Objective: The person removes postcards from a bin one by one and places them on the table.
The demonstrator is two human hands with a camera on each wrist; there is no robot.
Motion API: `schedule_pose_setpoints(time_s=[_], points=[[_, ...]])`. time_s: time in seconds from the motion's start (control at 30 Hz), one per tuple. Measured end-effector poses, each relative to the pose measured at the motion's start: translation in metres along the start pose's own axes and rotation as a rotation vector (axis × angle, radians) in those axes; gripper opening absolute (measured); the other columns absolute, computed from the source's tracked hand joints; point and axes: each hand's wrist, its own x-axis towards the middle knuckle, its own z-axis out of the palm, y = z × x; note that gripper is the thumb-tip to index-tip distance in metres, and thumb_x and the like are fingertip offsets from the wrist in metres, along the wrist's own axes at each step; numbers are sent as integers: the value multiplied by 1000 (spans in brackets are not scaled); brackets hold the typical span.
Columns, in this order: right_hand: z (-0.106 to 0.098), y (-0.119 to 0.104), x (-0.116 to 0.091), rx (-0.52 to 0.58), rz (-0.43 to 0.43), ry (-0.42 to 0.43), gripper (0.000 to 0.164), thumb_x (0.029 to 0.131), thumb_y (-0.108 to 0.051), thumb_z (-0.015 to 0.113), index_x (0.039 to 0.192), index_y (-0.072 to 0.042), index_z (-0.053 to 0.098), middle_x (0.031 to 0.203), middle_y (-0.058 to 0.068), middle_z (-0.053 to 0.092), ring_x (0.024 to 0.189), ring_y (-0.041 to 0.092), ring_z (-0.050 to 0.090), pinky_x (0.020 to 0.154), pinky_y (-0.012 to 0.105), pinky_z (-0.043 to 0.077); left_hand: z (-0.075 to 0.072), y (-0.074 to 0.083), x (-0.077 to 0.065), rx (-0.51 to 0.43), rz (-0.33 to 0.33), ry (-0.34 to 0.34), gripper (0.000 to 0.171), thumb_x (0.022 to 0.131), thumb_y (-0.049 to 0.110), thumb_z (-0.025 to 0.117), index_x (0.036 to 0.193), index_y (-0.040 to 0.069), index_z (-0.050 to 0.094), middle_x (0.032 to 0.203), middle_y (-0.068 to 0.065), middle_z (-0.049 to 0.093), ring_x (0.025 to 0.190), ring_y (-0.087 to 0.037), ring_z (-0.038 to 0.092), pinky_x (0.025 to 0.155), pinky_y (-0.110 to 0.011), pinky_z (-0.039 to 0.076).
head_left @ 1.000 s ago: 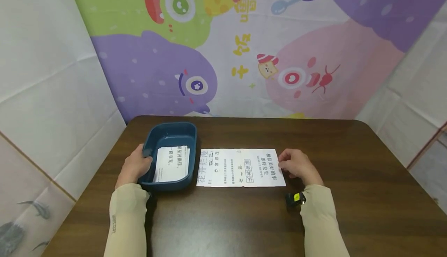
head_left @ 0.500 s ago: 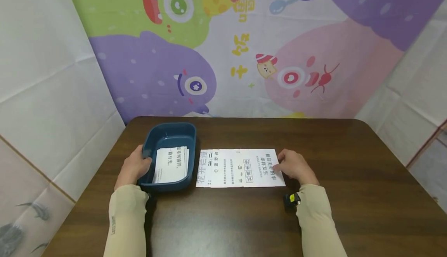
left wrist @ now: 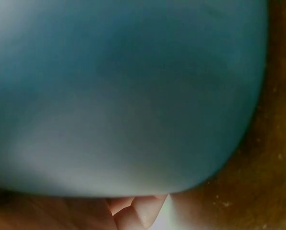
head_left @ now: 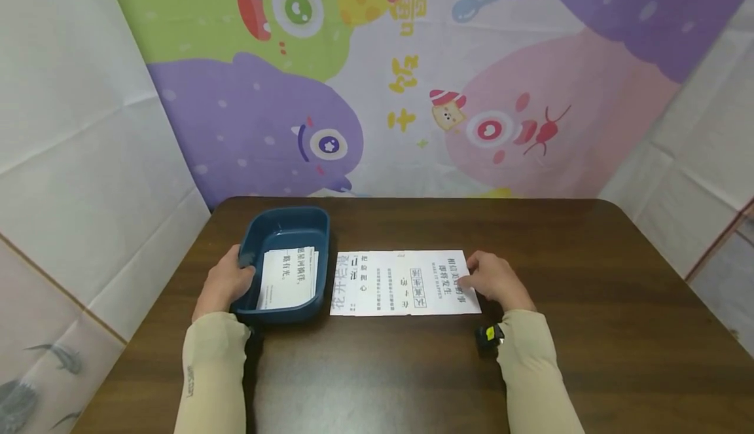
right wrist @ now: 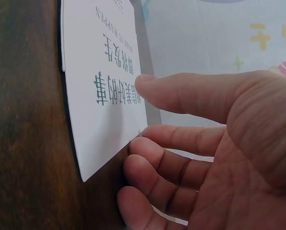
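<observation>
My left hand grips the left wall of a dark blue plastic tray, thumb over the rim; part of those fingers shows below the tray in the left wrist view. Inside the tray lies a stack of white printed cards. To its right, several white cards with Chinese lettering overlap in a flat row. At the row's right end, my right hand touches the end card, thumb over its face and loosely bent fingers by its edge. A gap shows between thumb and index finger.
The dark brown wooden table runs back to a cartoon-printed cloth. White sheeting hangs at both sides. A small black device with a yellow label sits on the right wrist.
The right hand has shifted slightly left, bringing its thumb farther over the end card. My left hand stays on the tray, and the cards lie much as before.
</observation>
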Motion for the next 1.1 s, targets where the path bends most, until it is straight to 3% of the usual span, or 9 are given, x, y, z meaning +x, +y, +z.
schedule_pose_setpoints(time_s=[0.63,1.1], points=[[2,-1,0,24,4,-15,48,83,-19,74,121,4,57,115,26,62,88,35,60,78,51,56,1,-1,2,-5,0,2,59,102,18,41,153,5,16,153,-34,29,129,-56,35,99,-77,31],[8,1,0,-40,2,40,45,80,-14,75,118,1,58,115,25,63,92,37,55,79,53,49,2,-2,1,8,4,3,59,101,18,41,153,4,16,153,-34,28,130,-55,34,101,-76,31]])
